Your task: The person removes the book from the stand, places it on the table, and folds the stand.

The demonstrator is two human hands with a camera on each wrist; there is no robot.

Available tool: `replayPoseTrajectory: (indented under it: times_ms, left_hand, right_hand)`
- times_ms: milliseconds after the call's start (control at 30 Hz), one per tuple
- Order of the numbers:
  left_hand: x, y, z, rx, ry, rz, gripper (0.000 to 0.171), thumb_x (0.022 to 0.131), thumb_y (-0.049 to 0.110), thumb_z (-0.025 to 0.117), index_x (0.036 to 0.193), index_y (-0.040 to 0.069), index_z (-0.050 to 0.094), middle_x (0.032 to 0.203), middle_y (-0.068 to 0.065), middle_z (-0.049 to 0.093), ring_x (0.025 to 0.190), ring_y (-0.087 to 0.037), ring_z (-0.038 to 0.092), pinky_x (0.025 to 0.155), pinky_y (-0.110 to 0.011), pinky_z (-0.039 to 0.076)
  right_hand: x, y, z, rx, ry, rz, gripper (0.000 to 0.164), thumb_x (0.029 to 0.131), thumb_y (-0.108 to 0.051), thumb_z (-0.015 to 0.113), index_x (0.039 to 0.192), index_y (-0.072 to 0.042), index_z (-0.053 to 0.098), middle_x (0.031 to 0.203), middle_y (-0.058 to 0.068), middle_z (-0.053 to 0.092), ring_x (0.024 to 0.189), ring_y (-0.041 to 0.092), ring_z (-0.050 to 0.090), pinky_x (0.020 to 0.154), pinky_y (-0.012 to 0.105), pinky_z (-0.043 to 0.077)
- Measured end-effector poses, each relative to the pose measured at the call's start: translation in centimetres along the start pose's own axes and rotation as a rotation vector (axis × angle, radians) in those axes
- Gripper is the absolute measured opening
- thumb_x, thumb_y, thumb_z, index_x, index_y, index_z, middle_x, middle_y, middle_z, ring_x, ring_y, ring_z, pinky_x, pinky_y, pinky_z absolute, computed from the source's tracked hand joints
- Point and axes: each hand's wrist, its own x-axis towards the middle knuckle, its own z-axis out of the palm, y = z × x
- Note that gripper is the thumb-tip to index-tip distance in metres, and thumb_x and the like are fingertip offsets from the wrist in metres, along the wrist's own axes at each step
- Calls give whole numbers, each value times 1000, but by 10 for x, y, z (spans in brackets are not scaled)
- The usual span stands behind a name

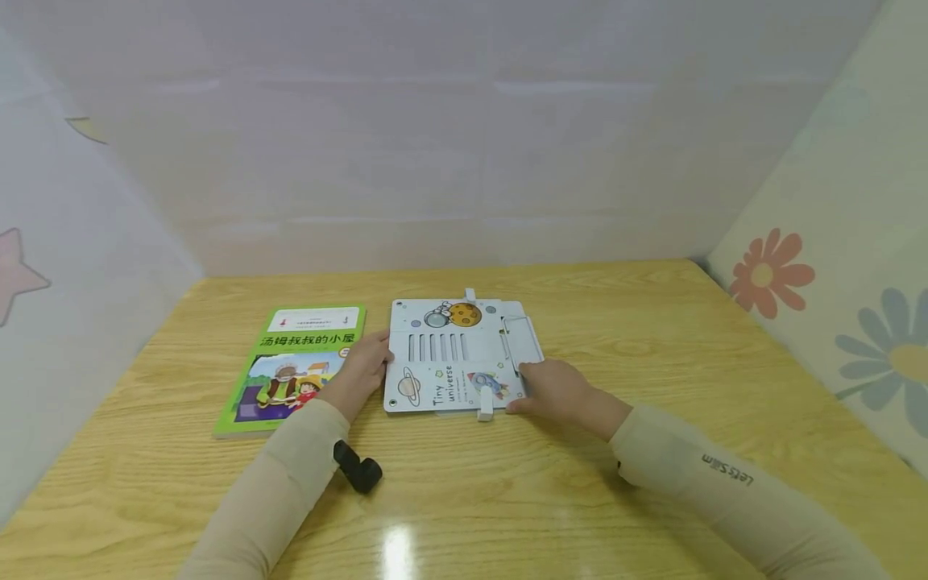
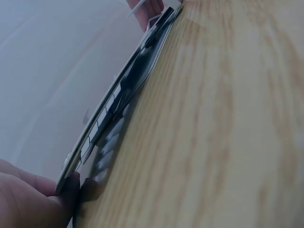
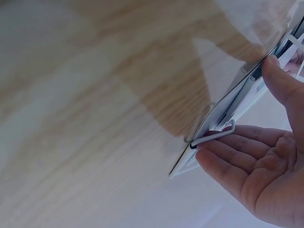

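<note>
A white folding book stand (image 1: pixel 435 354), printed with planets, a rocket and "Tiny universe", lies flat in front of me. My left hand (image 1: pixel 366 362) pinches its left edge, the thumb above and a finger beneath in the left wrist view. At the right end, my right hand (image 1: pixel 561 392) has its thumb on the stand's near corner. In the right wrist view its fingers (image 3: pixel 228 161) reach out nearly straight beside a bent wire arm (image 3: pixel 213 137). Two white page clips stick out, one clip (image 1: pixel 485 404) at the near edge and another clip (image 1: pixel 470 296) at the far edge.
A green picture book (image 1: pixel 290 374) lies left of the stand, partly behind my left forearm. Both things are on a wood-grain table (image 1: pixel 464 483). A black strap end (image 1: pixel 358 467) juts from the left sleeve. Pale cloth walls (image 1: pixel 464 161) enclose the back and sides.
</note>
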Motion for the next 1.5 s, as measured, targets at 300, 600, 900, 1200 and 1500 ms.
replayPoseTrajectory:
  times_ms: [300,600,900,1200,1500]
  left_hand:
    - [2,-5,-1,-12,-7,-8,60,74,-20,35,130,1,34,134,-11,32,123,-20,26,98,-28,25]
    - [2,-7,0,-24,3,0,60,75,-19,35,131,1,33,134,-12,32,123,-21,26,98,-28,24]
    - [5,-11,0,-6,11,33,60,74,-19,36,131,0,33,133,-11,34,122,-22,26,98,-28,24]
    - [-2,-6,-1,-48,-4,-7,61,75,-20,34,132,2,31,135,-10,31,124,-20,24,99,-28,21]
    - [3,-5,-1,-45,2,8,62,73,-20,34,131,1,32,134,-11,32,123,-20,26,99,-28,22]
  right_hand:
    - [-3,-1,-6,-11,-60,27,51,73,-41,65,100,1,54,76,7,56,65,18,52,55,31,44]
    - [-8,-5,-8,92,-97,-10,76,74,-39,65,124,11,36,123,22,42,112,32,41,91,40,34]
    - [1,-23,-11,222,-136,-128,79,72,-41,66,129,2,34,128,11,41,114,18,39,94,31,31]
    - [8,-33,-7,196,-143,-105,74,73,-42,65,129,-3,38,127,5,43,114,15,38,93,28,31]
    - [10,-29,-7,212,-107,-142,68,73,-38,66,126,-2,43,123,7,47,108,15,44,91,30,34]
